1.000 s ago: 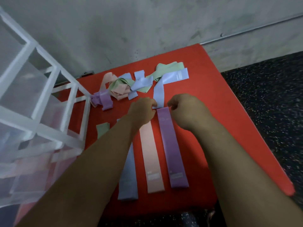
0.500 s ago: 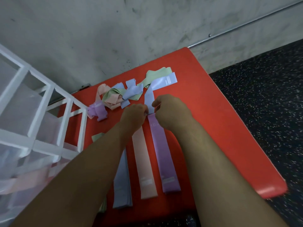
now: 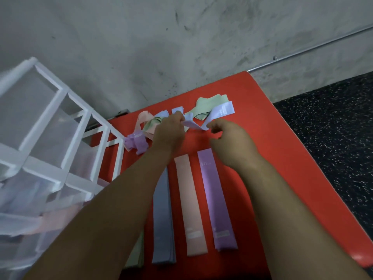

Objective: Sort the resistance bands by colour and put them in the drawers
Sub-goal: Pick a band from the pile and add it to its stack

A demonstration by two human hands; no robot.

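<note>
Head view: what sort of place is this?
Probably a gym or workout corner: speckled black rubber floor, a red padded mat against a bare concrete wall, and pastel resistance bands laid out on it.

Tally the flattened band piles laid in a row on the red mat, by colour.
Green pile: 1, mostly hidden
Blue pile: 1
Pink pile: 1
Purple pile: 1
Total: 4

blue band (image 3: 162,217) | pink band (image 3: 191,207) | purple band (image 3: 217,203) | red table (image 3: 282,158)
</note>
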